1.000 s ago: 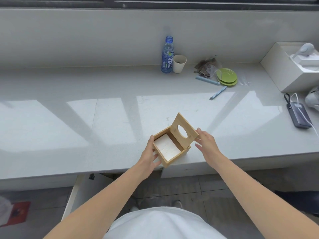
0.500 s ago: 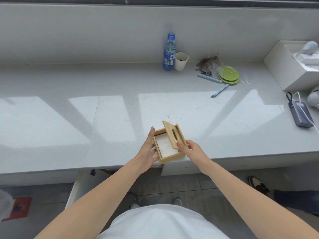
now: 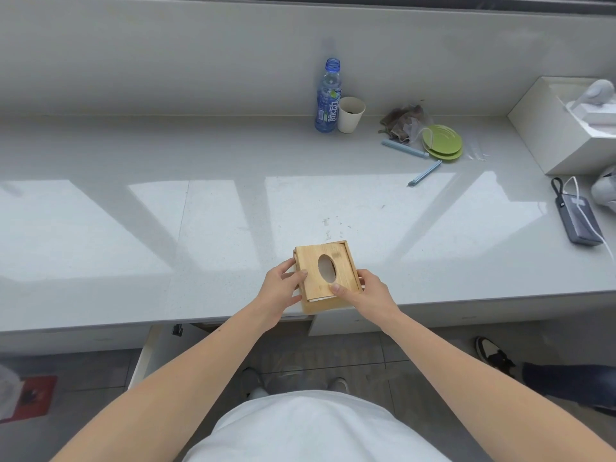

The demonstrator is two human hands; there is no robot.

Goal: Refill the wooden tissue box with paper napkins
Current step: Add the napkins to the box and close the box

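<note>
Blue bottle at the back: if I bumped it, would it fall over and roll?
Probably, yes. The bottle stands tall and narrow, so a bump near its top would likely tip it. Its round body would probably roll across the smooth counter. It looks like thin plastic, so it should not break. The cup beside it might get knocked too.

The lid (image 3: 325, 270), raised on edge a second ago, is now laid flat over the wooden tissue box (image 3: 328, 303) near the counter's front edge, and the white napkins inside are covered.
</note>
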